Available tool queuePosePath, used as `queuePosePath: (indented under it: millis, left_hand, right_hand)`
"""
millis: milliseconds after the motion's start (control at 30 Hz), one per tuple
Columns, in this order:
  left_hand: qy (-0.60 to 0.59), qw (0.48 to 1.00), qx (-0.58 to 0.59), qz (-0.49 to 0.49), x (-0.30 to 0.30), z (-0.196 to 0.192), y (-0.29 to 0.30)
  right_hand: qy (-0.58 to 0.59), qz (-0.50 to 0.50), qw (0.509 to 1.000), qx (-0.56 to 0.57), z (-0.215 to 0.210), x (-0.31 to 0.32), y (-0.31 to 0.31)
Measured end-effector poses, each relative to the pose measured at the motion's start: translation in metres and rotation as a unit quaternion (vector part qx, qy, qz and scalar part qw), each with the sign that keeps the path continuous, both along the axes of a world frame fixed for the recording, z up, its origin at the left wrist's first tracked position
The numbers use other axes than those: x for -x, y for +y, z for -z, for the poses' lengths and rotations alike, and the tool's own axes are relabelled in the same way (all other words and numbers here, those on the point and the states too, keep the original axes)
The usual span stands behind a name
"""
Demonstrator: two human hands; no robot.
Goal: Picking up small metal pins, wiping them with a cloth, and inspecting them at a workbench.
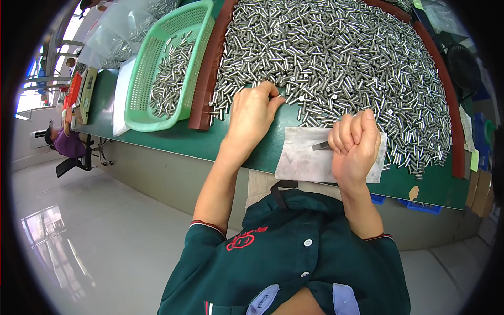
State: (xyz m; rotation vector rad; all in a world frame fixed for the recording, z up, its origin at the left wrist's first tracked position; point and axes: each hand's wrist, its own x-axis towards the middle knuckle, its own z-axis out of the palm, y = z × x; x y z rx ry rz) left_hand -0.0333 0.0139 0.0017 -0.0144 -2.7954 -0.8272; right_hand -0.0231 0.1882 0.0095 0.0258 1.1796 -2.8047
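Note:
A wide heap of short silvery metal pins (336, 58) covers the green tabletop. At its near edge, my left hand (251, 113) rests with fingers curled in and the thumb close to the index finger. Whatever those fingertips hold, if anything, is too small to make out. My right hand (357, 142) is a closed fist over a greyish-white cloth or sheet (296, 157). From the fist sticks a flat metal tool (320, 146), its slanted end pointing left; the rest of it is hidden in the palm, so its kind does not show.
Dark red rails (202, 105) border the heap on both sides. Left of them sits a green perforated basket (149, 125) partly filled with pins. Farther left are clear plastic bags (113, 39) of pins and a scale (85, 94). A seated person (68, 143) is beyond.

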Motion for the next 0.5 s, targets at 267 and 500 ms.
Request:
queuePosePath:
  millis: [267, 500]
  left_hand:
    - [-0.024, 0.995, -0.09, -0.038, -0.018, 0.0, 0.003]
    - [-0.116, 0.644, -0.756, -0.032, -0.022, 0.002, -0.014]
  right_hand:
    - [0.007, -0.001, 1.0, -0.001, 0.001, 0.0, 0.001]
    - [0.001, -0.002, 1.0, -0.004, 0.0, -0.001, 0.001]
